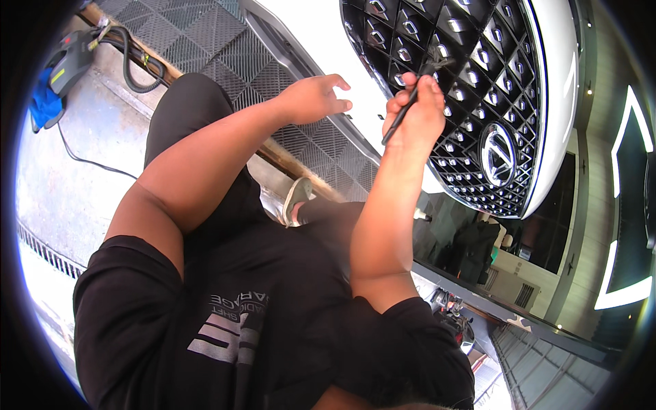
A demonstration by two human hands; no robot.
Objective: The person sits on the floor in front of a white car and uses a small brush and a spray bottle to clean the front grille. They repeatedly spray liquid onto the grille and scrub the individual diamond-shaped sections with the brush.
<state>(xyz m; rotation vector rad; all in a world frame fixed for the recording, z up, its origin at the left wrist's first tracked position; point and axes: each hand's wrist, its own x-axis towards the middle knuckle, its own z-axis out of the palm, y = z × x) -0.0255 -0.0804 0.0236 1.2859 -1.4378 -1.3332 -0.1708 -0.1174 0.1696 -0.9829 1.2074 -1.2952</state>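
Note:
My right hand (425, 113) is wrapped round a black-handled detailing brush (395, 128). The brush's bristles meet the black grille (471, 75) of a white car, among its small chrome-like studs. Lower in the grille sits a round silver emblem (498, 154). My left hand (314, 100) holds nothing; its thumb and fingers are apart, close beside the white bumper (365, 72). Whether its fingertips touch the bumper I cannot tell.
Dark ribbed floor tiles (205, 41) lie under the car's edge. A grey machine (74, 60) with a blue part and a black hose (137, 78) stands at the far left, its cable trailing over the pale floor. My shoe (298, 198) rests near the tile border.

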